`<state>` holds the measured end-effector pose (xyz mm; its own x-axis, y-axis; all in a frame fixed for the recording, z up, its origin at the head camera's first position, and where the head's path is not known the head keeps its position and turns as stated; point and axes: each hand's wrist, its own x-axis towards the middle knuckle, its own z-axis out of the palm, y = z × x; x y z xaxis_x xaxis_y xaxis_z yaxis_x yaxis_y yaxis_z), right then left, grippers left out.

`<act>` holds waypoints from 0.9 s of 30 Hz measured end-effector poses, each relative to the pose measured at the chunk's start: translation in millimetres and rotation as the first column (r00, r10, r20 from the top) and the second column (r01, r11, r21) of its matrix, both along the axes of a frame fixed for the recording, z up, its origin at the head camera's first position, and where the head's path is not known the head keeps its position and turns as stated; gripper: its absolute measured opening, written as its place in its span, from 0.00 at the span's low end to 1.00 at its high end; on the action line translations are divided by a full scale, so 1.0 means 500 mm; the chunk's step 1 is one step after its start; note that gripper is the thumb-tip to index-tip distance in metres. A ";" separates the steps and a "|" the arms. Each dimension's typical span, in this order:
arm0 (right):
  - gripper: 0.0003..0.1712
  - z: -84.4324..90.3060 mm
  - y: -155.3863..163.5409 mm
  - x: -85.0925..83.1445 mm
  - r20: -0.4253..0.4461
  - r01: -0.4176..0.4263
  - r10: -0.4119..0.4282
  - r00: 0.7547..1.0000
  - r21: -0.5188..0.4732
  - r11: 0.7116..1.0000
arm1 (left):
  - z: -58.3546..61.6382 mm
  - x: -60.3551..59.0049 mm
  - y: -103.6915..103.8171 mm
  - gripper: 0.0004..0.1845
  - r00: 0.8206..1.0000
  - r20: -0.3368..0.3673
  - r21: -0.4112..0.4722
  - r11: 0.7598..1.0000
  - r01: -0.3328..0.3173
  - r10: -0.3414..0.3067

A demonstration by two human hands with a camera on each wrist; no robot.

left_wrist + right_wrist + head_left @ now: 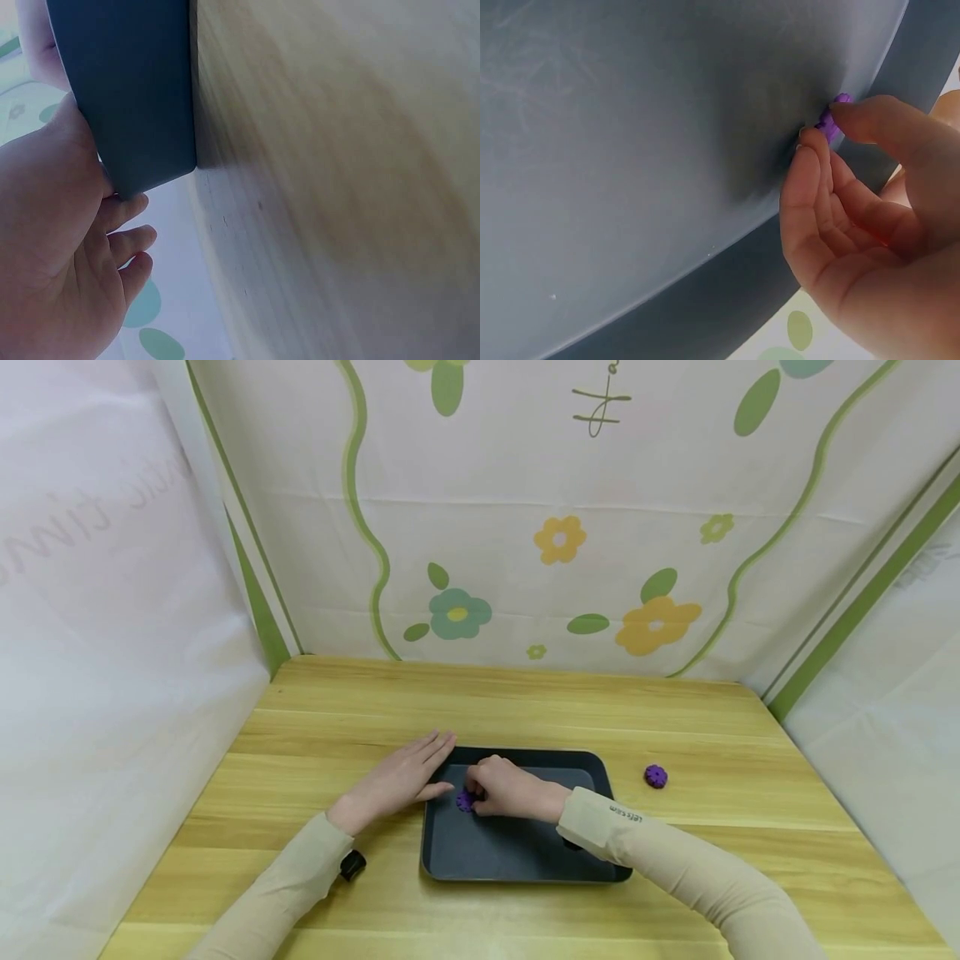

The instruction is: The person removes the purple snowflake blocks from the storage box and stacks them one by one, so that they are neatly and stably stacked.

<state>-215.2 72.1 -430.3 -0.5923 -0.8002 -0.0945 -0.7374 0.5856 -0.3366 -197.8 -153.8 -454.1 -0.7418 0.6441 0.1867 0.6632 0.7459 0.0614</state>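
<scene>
A dark grey tray (517,852) lies on the wooden table. My right hand (501,787) is inside it near its left side and pinches a small purple flower-shaped piece (465,801) against the tray floor; in the right wrist view the purple piece (831,120) shows between fingertips (810,146) and thumb. My left hand (405,772) lies flat with straight fingers at the tray's far left corner, thumb on the rim. The left wrist view shows the left hand (67,247) against the tray edge (142,90). A second purple piece (656,776) sits on the table right of the tray.
Wooden table (360,710) boxed in by white and floral fabric walls (525,527) at the back and both sides. A black wrist-camera unit (352,865) sits under my left sleeve. Bare wood shows behind the tray and along the front edge.
</scene>
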 end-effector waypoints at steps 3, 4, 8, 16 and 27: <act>0.11 -0.002 -0.001 -0.001 0.011 0.007 -0.007 1.000 -0.007 1.000 | 0.002 0.001 0.000 0.39 1.000 -0.001 0.007 1.000 0.003 -0.003; 0.11 -0.002 -0.001 -0.001 0.014 0.008 -0.008 1.000 -0.009 1.000 | 0.002 0.001 0.001 0.39 1.000 -0.001 0.009 1.000 0.004 -0.004; 0.10 0.000 -0.002 -0.001 0.039 0.013 -0.012 0.999 -0.024 1.000 | 0.005 0.002 0.002 0.39 1.000 0.000 0.012 1.000 0.005 -0.005; 0.09 0.002 0.001 -0.003 0.063 0.025 -0.023 0.998 -0.038 0.999 | 0.005 0.005 0.003 0.39 1.000 0.002 0.007 1.000 -0.001 0.001; 0.09 0.013 0.018 -0.012 0.044 0.026 -0.023 0.999 -0.068 0.997 | 0.006 0.005 0.002 0.39 0.999 0.036 0.010 1.000 -0.017 0.016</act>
<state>-221.3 81.3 -424.0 -0.6083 -0.7909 -0.0661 -0.7070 0.5778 -0.4078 -195.1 -152.8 -451.4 -0.7586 0.6300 0.1663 0.6481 0.7559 0.0928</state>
